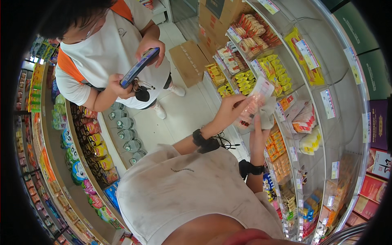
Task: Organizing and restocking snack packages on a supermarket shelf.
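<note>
A clear plastic packet [247, 112] with pinkish contents and a printed label is gripped by my left hand [231, 107], tilted in front of the shelf. My right hand [259, 133] is just beneath it, with a pale grey cloth [267, 115] bunched in its grasp. The right forefinger points up along the packet's lower side and seems to touch it. Part of the right hand is covered by the cloth and packet. Close behind both hands stands a tiered snack shelf [332, 134] with clear dividers, price tags and small wrapped snacks [275, 144].
To the left, a person [101, 61] holds a phone [139, 68] in both hands. Large water bottles [125, 123] line the foot of the left snack shelf [72, 122]. Cardboard boxes [188, 62] stand on the tiled floor ahead. Gift boxes [372, 186] edge the far right.
</note>
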A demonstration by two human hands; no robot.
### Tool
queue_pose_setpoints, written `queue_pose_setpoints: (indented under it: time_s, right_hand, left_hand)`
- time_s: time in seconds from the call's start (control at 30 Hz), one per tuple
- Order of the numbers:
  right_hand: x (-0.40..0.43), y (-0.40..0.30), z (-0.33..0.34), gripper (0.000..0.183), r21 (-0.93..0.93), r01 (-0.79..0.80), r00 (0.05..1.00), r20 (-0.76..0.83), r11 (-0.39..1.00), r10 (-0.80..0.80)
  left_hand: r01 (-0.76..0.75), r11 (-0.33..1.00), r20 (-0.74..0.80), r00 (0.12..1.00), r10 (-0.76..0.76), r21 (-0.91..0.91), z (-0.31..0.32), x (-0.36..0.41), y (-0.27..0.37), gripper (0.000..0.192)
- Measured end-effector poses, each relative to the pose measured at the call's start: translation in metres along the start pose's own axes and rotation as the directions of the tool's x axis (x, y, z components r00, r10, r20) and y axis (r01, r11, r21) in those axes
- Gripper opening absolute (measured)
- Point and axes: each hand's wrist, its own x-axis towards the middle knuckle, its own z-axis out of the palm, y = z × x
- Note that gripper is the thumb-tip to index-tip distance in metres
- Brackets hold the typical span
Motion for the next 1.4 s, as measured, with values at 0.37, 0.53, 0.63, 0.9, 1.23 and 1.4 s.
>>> queue_pose_setpoints:
  time_s: [0.37,0.53,0.63,0.9,1.23,1.4]
  right_hand:
    - [0.003,-0.014,-0.022,0.031,-0.405,0.064,0.998,0.044,0.912,-0.05]
    - [0.004,0.0,-0.056,0.046,-0.637,0.267,0.961,0.233,0.723,-0.149]
    - [-0.009,-0.006,-0.05,0.055,-0.667,0.479,0.873,0.428,0.57,-0.233]
    - [-0.003,-0.035,-0.096,0.04,-0.351,0.023,0.991,0.134,0.936,0.026]
    - [-0.034,-0.058,-0.111,0.046,-0.062,-0.089,0.996,-0.008,0.994,0.088]
    - [-0.013,-0.047,-0.139,0.047,0.305,-0.02,0.99,-0.128,0.952,0.062]
  left_hand:
    - [-0.104,0.972,-0.014,0.994,0.11,0.211,0.02,-0.01,-0.002,0.039]
    - [0.078,0.996,0.295,0.953,-0.062,-0.043,0.058,-0.019,0.018,0.062]
    - [0.128,0.989,0.251,0.962,-0.106,-0.073,0.074,-0.02,0.021,0.063]
    - [-0.063,0.998,0.229,0.972,0.055,0.03,0.109,-0.022,0.004,0.04]
    - [-0.119,0.966,0.153,0.985,0.085,0.23,0.112,-0.017,0.008,0.039]
    - [0.026,0.999,0.107,0.994,-0.03,0.043,0.109,-0.024,0.015,0.039]
